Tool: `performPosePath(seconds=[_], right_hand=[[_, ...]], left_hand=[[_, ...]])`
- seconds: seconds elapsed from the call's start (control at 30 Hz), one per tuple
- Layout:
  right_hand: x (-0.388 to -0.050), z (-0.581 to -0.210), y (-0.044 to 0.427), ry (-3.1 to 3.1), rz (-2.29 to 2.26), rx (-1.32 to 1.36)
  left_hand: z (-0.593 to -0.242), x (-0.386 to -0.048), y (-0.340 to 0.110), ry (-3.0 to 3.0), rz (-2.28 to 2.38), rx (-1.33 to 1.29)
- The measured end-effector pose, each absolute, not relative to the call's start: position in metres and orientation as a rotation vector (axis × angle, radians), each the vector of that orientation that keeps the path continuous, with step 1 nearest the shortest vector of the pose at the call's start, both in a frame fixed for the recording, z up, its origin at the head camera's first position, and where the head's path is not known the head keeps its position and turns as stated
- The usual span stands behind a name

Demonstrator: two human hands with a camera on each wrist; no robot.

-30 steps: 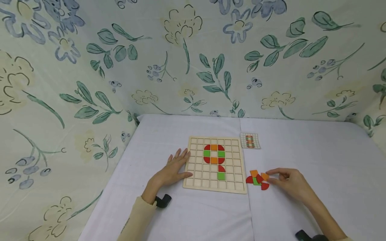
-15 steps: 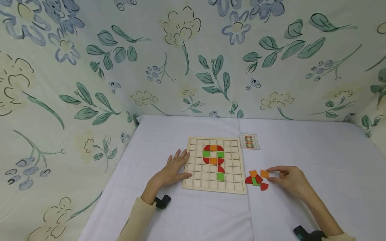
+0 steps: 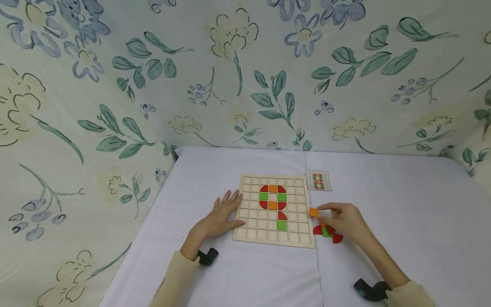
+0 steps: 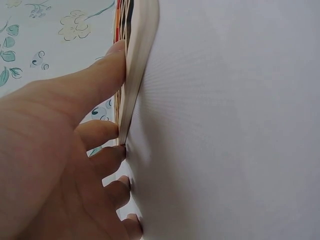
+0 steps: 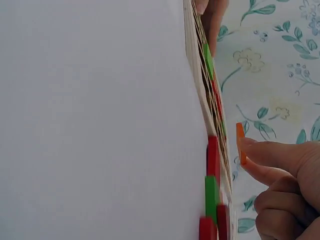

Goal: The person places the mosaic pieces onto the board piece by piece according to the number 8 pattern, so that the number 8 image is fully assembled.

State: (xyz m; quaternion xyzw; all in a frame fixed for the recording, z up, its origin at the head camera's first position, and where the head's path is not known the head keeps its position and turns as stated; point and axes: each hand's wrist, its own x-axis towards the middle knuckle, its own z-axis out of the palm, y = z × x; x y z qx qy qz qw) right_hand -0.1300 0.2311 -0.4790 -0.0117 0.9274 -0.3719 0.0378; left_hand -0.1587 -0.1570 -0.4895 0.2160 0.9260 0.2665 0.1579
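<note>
My right hand (image 3: 345,221) pinches an orange square tile (image 3: 313,212) between thumb and fingers, just off the right edge of a wooden grid board (image 3: 257,234). In the right wrist view that orange tile (image 5: 241,143) is held up off the cloth. My left hand (image 3: 220,215) lies with fingers spread on the board's left edge, its thumb (image 4: 107,70) on the rim in the left wrist view. Red quarter-round, green and orange tiles form a ring on the board, with a red tile (image 3: 281,216) and a green tile (image 3: 281,225) below it.
A small pile of red, green and orange tiles (image 3: 327,231) lies right of the board, partly under my right hand. A pattern card (image 3: 318,181) with a printed grid lies beyond it. White cloth (image 3: 268,277) covers the table, and a floral curtain (image 3: 238,106) hangs behind.
My right hand has lifted the orange square tile from the pile and carried it left and away from me, toward the board's edge. My left hand has stayed in place.
</note>
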Motion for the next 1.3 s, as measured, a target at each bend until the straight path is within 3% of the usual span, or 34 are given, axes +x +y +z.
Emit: performPosePath(seconds=[0.5,1.3], right_hand=[[-0.144,-0.489,0.150,2.707,-1.272,-0.275],[-0.146,-0.486,0.131,2.695,-1.261,-0.265]], left_hand=[[-0.492,-0.160,-0.155,2.654,0.772,0.634],[-0.490,-0.159,-0.158,2.640,0.789,0.645]])
